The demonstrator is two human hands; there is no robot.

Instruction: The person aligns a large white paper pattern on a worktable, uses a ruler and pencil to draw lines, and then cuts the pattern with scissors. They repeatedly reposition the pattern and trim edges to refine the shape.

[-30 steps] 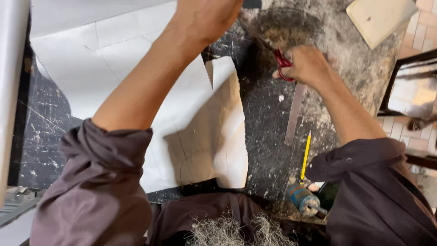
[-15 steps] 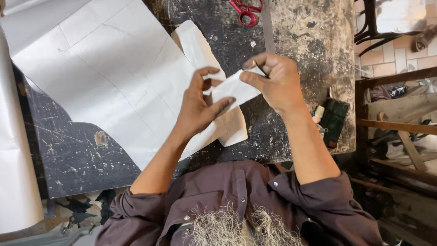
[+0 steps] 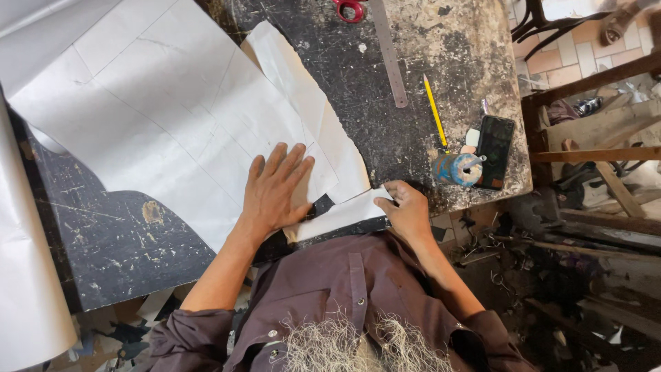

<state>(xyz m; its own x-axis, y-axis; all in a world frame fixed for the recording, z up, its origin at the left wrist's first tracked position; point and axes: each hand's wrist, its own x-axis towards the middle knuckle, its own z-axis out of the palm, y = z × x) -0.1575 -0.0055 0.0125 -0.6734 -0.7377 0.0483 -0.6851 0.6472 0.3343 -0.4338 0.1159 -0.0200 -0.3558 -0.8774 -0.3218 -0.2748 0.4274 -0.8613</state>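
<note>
Your left hand (image 3: 275,193) is spread flat, no grip, pinning the big white paper sheet (image 3: 158,117) to the bench (image 3: 117,241). Your right hand (image 3: 407,210) has a pinch grip on the cut paper strip (image 3: 341,213) at the bench's near edge. Looks like the cutting's partly done, with drawn lines left uncut. The scissors (image 3: 350,9), ruler (image 3: 389,55) and pencil (image 3: 435,111) lie well apart, so there's open room.

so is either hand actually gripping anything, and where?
The right hand pinches the white paper strip at its right end near the table edge. The left hand grips nothing; it lies flat on the large paper sheet.
</note>
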